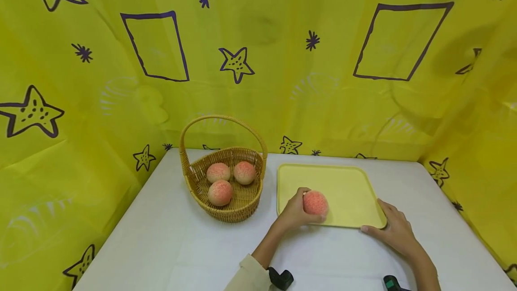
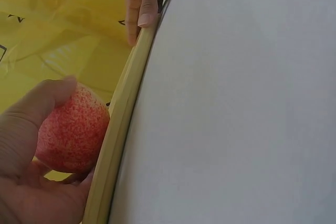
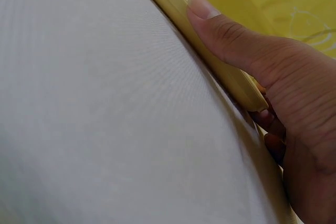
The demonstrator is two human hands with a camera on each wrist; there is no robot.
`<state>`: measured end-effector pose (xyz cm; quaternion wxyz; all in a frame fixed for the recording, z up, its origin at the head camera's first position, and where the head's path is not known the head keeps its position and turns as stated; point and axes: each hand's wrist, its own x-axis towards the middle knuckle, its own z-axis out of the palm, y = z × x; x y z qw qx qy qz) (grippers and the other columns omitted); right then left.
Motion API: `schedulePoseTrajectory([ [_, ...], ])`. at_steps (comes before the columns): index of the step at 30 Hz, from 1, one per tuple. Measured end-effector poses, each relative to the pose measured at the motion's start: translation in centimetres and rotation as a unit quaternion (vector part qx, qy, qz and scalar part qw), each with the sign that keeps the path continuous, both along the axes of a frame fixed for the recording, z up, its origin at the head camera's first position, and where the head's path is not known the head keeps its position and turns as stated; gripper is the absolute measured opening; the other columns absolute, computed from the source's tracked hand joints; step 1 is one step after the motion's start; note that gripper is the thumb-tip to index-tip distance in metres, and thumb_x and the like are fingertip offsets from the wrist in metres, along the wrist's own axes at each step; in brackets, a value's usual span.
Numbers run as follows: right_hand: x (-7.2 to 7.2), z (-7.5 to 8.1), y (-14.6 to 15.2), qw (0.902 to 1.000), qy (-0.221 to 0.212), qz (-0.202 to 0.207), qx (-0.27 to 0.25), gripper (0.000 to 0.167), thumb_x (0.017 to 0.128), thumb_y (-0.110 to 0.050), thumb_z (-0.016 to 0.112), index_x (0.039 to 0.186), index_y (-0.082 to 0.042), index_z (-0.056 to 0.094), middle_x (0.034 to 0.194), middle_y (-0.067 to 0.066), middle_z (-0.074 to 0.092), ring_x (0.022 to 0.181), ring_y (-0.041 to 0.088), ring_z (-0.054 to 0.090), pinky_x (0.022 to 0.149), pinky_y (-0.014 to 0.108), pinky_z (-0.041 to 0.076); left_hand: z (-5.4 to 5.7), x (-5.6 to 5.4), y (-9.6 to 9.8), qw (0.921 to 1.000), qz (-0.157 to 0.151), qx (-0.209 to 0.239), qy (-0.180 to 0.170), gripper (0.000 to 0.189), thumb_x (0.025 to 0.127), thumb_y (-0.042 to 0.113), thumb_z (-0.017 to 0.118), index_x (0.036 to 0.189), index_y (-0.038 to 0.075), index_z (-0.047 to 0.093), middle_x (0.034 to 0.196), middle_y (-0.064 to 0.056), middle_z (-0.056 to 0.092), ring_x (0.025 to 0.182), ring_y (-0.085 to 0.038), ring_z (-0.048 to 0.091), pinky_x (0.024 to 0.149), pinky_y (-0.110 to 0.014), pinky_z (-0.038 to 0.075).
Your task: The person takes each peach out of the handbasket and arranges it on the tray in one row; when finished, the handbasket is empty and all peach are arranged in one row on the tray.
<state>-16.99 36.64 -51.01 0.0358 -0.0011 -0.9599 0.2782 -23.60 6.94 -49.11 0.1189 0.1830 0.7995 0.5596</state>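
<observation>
My left hand [image 1: 296, 212] holds a round pink-red peach [image 1: 316, 203] over the front left part of a shallow yellow tray [image 1: 343, 181]. In the left wrist view, the thumb lies over the top of the speckled peach [image 2: 76, 129] and fingers curl beneath it, close beside the tray's rim [image 2: 118, 129]. My right hand [image 1: 396, 228] grips the tray's front right corner. Its thumb [image 3: 226, 32] lies along the front rim in the right wrist view, while the other fingers go round the side, partly hidden.
Left of the tray stands a wicker basket [image 1: 232, 214] with a tall arched handle [image 1: 222, 117], holding several similar peaches [image 1: 220, 193]. Everything rests on a white-covered table [image 1: 161, 237]. Yellow patterned sheets [image 1: 266, 98] enclose the back and both sides.
</observation>
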Motion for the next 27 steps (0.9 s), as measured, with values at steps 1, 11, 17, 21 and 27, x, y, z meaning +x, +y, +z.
schedulePoseTrajectory([
  [1,0.0,0.0,0.0,1.0,0.001,0.0,0.0,0.106,0.082,-0.052,0.072,0.153,0.003,0.016,0.144,0.038,0.029,0.124,0.055,0.03,0.092,0.068,0.026,0.0,-0.1,0.2,0.9999,0.003,0.003,-0.01,0.073,0.071,0.019,0.087,0.13,0.018,0.045,0.119,-0.004,0.062,0.1,-0.01,0.062,0.084,-0.027,0.052],
  [11,-0.1,0.1,0.0,1.0,-0.008,-0.002,0.0,0.106,0.083,-0.053,0.07,0.154,0.003,0.015,0.145,0.039,0.027,0.124,0.056,0.029,0.092,0.069,0.026,0.7,-1.1,2.5,0.9951,0.03,0.055,-0.077,0.07,0.069,0.009,0.086,0.128,0.027,0.053,0.115,0.002,0.064,0.099,-0.011,0.061,0.086,-0.033,0.053],
  [17,-0.2,0.1,-0.1,1.0,-0.006,-0.003,0.002,0.106,0.083,-0.053,0.071,0.154,0.003,0.015,0.145,0.038,0.028,0.125,0.056,0.029,0.093,0.069,0.026,0.5,-1.7,4.8,0.9935,0.071,0.062,-0.064,0.069,0.066,0.008,0.088,0.124,0.028,0.056,0.114,0.007,0.064,0.099,-0.009,0.062,0.087,-0.031,0.053],
  [21,-0.1,0.1,-0.1,0.9999,-0.01,-0.004,0.0,0.106,0.083,-0.053,0.071,0.154,0.003,0.015,0.145,0.038,0.028,0.125,0.056,0.029,0.093,0.07,0.025,0.5,-1.9,6.4,0.9935,0.09,0.045,-0.053,0.068,0.065,0.01,0.09,0.122,0.028,0.057,0.112,0.01,0.064,0.099,-0.006,0.061,0.087,-0.026,0.051],
  [27,0.0,0.3,-0.2,1.0,-0.006,0.001,-0.003,0.106,0.083,-0.052,0.071,0.153,0.004,0.016,0.145,0.039,0.028,0.125,0.057,0.028,0.093,0.07,0.024,1.0,-2.2,8.4,0.9911,0.107,0.046,-0.064,0.064,0.064,0.009,0.09,0.117,0.028,0.06,0.106,0.012,0.066,0.094,-0.005,0.061,0.084,-0.026,0.052],
])
